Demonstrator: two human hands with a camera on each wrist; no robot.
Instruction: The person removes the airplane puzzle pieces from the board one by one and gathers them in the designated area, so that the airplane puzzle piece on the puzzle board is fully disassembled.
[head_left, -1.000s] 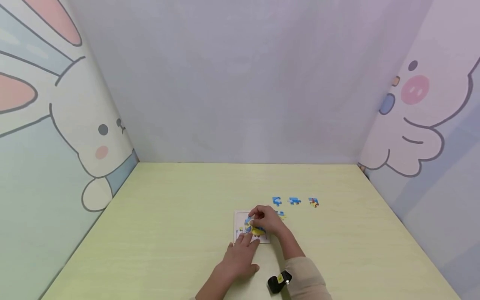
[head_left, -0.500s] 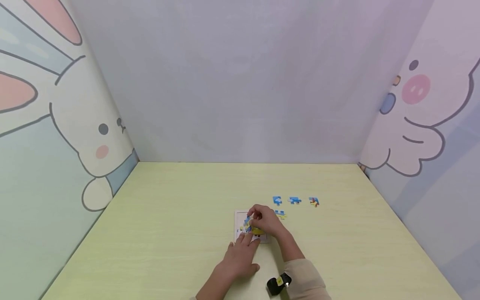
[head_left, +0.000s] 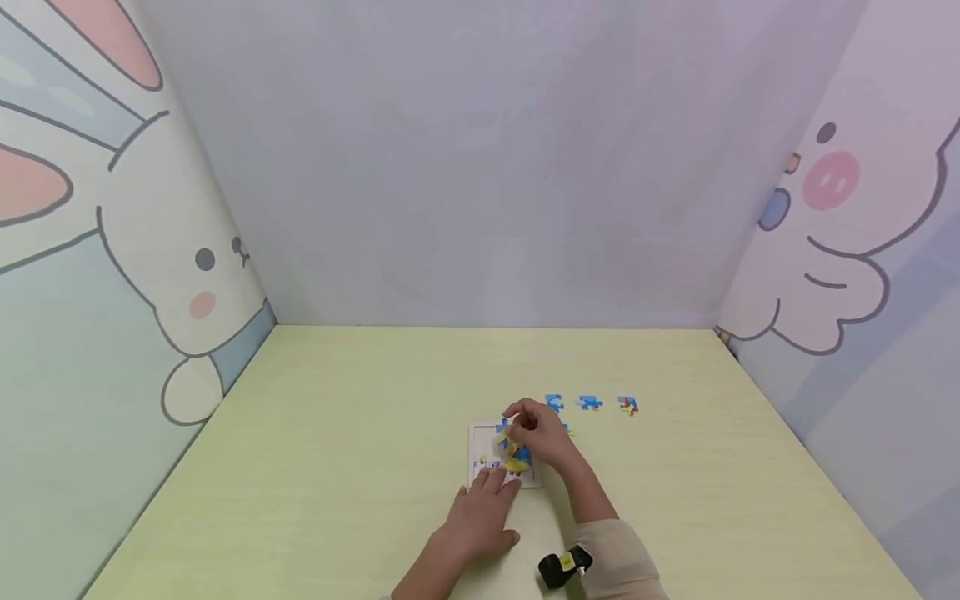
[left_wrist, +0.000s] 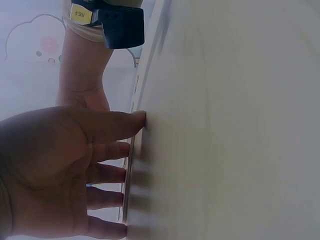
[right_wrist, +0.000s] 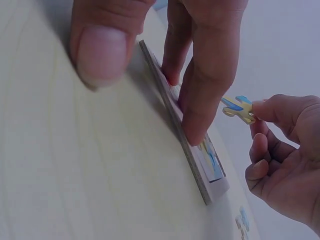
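Puzzle piece (right_wrist: pixel 239 109), yellow and blue, pinched between thumb and bent forefinger of right hand (head_left: pixel 546 435), held just above puzzle board (head_left: pixel 482 440). Lying flat, that board, midway between left and right edges of desk (head_left: pixel 337 433), with blue and yellow parts showing inside its pale rim. Left hand (head_left: pixel 480 518) with fingers outstretched and spread, tips resting on board's near edge. Toward desk's far right corner, three loose pieces (head_left: pixel 589 402) in a row; fourth piece (head_left: pixel 566 427) partly hidden behind right hand.
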